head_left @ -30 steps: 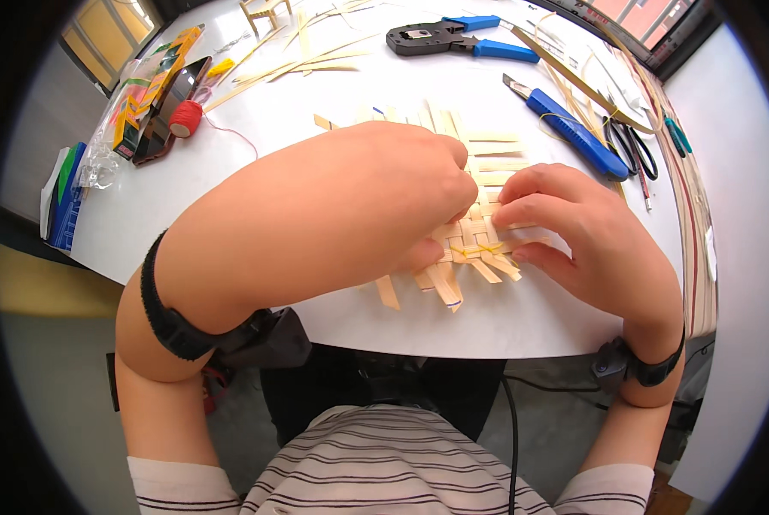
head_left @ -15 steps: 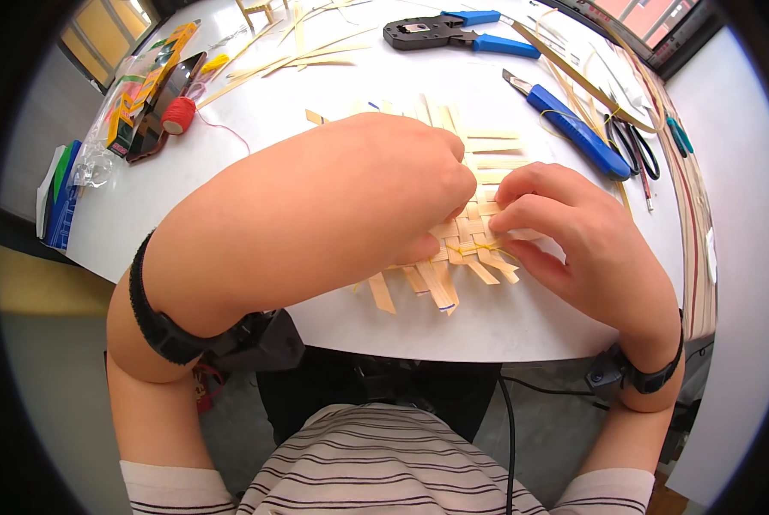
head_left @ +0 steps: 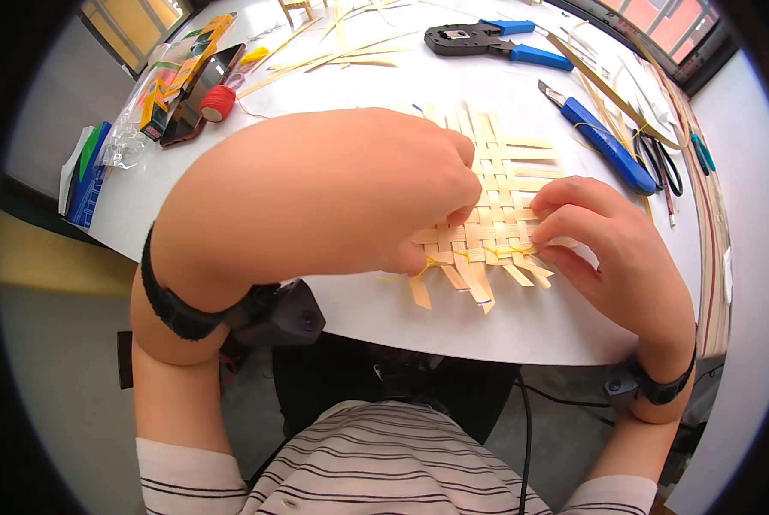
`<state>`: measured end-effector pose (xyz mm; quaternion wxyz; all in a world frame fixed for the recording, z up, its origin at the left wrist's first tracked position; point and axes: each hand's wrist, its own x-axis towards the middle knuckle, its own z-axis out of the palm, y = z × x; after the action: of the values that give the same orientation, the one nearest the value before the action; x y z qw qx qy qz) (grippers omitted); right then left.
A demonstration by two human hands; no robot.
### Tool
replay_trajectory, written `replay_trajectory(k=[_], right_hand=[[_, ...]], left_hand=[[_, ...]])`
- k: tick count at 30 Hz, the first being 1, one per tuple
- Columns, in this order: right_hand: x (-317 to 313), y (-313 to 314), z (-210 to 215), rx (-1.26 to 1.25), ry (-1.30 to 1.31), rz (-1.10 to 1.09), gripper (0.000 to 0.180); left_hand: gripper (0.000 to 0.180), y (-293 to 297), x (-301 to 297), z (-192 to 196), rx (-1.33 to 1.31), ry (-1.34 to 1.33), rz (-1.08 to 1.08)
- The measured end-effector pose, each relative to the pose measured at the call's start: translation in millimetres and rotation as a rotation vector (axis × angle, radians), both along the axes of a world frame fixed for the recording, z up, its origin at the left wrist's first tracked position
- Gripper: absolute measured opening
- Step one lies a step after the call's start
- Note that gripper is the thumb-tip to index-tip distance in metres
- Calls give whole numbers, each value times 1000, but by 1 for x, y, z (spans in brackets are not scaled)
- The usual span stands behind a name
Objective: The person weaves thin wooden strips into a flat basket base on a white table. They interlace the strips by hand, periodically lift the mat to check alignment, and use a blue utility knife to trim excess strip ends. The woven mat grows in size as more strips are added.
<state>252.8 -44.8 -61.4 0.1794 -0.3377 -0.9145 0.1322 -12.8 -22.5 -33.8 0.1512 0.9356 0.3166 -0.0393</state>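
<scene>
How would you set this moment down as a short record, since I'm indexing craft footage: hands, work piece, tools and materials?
Work piece: woven mat of pale flat strips, loose ends sticking out
Surface: white table
Left hand: over the mat's left part, fingers bent; exact grip hidden
Right hand: at the mat's right edge, fingers curled; grip unclear
Tools, right: blue utility knife, blade out
Tool, far side: blue-handled pliers-like tool
Materials: red thread spool, far left; loose strips, beyond the left hand

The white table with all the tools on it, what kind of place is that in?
Probably an indoor craft workspace: there's a woven strip mat, a blue utility knife and a red thread spool.
</scene>
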Motion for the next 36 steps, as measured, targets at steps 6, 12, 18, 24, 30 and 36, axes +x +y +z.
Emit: replay_trajectory(k=[6, 12, 18, 24, 30, 36], right_hand=[[-1, 0, 1, 0, -5, -4, 15], [0, 0, 0, 5, 2, -3, 15], [-1, -1, 0, 14, -5, -7, 16], [0, -1, -1, 19, -10, -1, 15], [-2, -2, -1, 26, -1, -9, 14], [-1, -1, 0, 16, -3, -12, 15]], left_hand=[[27, -10, -2, -5, 64, -49, 13], [27, -11, -3, -8, 75, -86, -1], [30, -10, 0, -7, 74, -56, -16], [31, -9, 2, -7, 84, -64, -27], [30, -8, 2, -4, 43, -21, 8], [31, -9, -1, -5, 28, -23, 20]])
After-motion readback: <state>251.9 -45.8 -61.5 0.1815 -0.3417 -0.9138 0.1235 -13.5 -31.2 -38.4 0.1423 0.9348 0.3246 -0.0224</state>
